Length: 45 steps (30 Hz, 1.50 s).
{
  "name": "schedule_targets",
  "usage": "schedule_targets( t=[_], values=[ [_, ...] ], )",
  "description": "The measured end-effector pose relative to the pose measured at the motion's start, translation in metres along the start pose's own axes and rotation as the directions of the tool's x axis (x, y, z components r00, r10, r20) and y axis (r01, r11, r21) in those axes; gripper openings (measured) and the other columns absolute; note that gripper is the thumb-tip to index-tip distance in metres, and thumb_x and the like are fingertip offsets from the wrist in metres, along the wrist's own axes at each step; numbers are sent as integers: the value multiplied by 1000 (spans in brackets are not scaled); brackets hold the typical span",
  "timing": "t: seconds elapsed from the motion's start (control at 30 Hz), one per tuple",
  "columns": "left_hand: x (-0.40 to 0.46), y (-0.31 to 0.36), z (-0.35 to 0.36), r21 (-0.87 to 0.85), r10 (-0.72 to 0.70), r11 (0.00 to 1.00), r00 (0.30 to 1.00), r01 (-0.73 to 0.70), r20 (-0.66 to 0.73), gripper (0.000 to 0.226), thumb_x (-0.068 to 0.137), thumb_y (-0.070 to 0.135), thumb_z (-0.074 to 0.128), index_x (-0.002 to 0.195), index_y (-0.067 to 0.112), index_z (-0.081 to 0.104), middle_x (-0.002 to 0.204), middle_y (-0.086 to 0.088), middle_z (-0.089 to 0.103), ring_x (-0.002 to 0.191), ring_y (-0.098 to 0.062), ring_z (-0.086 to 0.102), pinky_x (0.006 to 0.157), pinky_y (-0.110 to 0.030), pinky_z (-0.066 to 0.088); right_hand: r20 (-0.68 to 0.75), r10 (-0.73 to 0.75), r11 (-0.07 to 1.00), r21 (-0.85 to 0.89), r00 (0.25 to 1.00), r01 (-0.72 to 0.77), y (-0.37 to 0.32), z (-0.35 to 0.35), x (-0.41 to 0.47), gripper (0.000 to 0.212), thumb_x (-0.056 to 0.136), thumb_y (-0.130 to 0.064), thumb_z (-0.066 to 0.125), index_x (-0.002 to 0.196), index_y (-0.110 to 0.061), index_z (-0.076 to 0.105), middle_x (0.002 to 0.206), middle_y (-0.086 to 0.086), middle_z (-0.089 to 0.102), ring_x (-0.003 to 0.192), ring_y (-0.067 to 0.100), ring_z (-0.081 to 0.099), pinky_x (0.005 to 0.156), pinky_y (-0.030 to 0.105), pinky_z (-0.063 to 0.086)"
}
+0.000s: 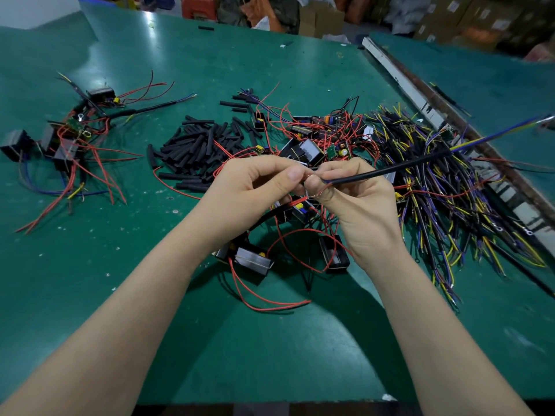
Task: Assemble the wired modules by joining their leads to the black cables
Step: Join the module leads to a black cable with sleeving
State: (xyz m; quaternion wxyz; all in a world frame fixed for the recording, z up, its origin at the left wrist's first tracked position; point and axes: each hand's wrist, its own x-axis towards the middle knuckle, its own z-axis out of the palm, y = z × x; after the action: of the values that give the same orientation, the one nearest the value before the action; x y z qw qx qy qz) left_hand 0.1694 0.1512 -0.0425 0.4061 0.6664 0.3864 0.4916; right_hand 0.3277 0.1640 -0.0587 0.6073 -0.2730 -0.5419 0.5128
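Observation:
My left hand pinches the bare end of a thin red lead between thumb and fingers, above the green table. My right hand grips a black cable that runs up to the right, where blue and yellow cores fan out. The two wire ends meet between my fingertips. Below my hands hang black wired modules, one more module lying to the right, all with red leads.
Cut black sleeves are heaped behind my left hand. A big tangle of black cables with yellow and blue cores lies right. Joined modules sit far left. Loose modules are behind my hands. A white rail borders the table's right side.

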Motion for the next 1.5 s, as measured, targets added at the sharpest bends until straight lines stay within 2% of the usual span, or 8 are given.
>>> schedule_targets(
  t=[0.1, 0.3, 0.4, 0.67, 0.77, 0.87, 1.13, 1.5],
  values=[
    [0, -1, 0, -5, 11, 1000, 1000, -11, 4, 11, 89, 19, 58, 92, 20, 69, 80, 6, 69, 75, 0, 59, 72, -16, 49, -5, 4, 1000, -12, 1000, -4, 0, -1, 0, 17, 65, -8, 75, 64, -25, 70, 77, -10, 67, 74, 8, 66, 70, 20, 53],
    [0, -9, 3, 333, 138, 936, 989, -111, -58, 10, 93, 16, 60, 90, 25, 63, 80, 15, 61, 72, 6, 52, 69, -10, 39, -23, 13, 999, -52, 1000, -14, 1, 0, -1, 15, 66, -9, 74, 69, -19, 64, 75, -11, 66, 73, 4, 64, 69, 17, 50],
    [0, -9, 4, 374, 163, 919, 984, -124, -74, 9, 94, 20, 56, 88, 26, 60, 76, 17, 57, 69, 8, 51, 67, -7, 36, -45, 15, 994, -106, 999, -19, 0, 1, -1, 16, 66, -15, 76, 72, -17, 61, 73, -12, 66, 73, 2, 64, 69, 15, 49],
    [0, -2, 1, 65, 65, 996, 998, -64, -24, 6, 87, 25, 60, 90, 23, 65, 73, 12, 66, 69, 1, 57, 68, -14, 46, -31, -26, 994, -109, 999, 22, 2, 0, -1, 28, 72, -6, 74, 64, -30, 64, 75, -12, 65, 73, 2, 62, 70, 17, 49],
    [0, -3, -2, -52, -3, 999, 1000, 2, -19, 23, 79, 30, 64, 101, 24, 63, 75, 8, 69, 73, -5, 61, 76, -21, 49, -20, -71, 993, -101, 997, 68, 1, 1, -2, 29, 73, -5, 75, 66, -31, 63, 76, -9, 65, 73, 6, 61, 70, 19, 48],
    [0, -4, -4, -137, -53, 989, 995, 64, 82, 29, 79, 27, 63, 108, 22, 63, 75, 12, 71, 76, -1, 63, 76, -14, 48, -13, -85, 993, -85, 996, 84, 1, 1, -3, 32, 73, -1, 74, 65, -29, 62, 76, -6, 64, 73, 9, 61, 71, 22, 49],
    [0, -5, -5, -208, -85, 971, 985, 115, 149, 23, 81, 20, 59, 102, 18, 67, 89, 10, 73, 87, 0, 64, 80, -13, 48, -2, -87, 993, -74, 996, 87, 0, 3, -4, 33, 72, 3, 72, 62, -27, 63, 76, -5, 61, 69, 8, 57, 66, 22, 47],
    [-1, -7, -2, -245, -69, 965, 993, 92, 98, 16, 78, 21, 62, 92, 16, 68, 82, 6, 73, 79, -5, 65, 74, -14, 50, 2, -28, 999, 33, 1000, 28, -1, 6, -4, 19, 64, -8, 74, 59, -24, 64, 76, -5, 61, 70, 8, 60, 65, 21, 50]
  ],
)
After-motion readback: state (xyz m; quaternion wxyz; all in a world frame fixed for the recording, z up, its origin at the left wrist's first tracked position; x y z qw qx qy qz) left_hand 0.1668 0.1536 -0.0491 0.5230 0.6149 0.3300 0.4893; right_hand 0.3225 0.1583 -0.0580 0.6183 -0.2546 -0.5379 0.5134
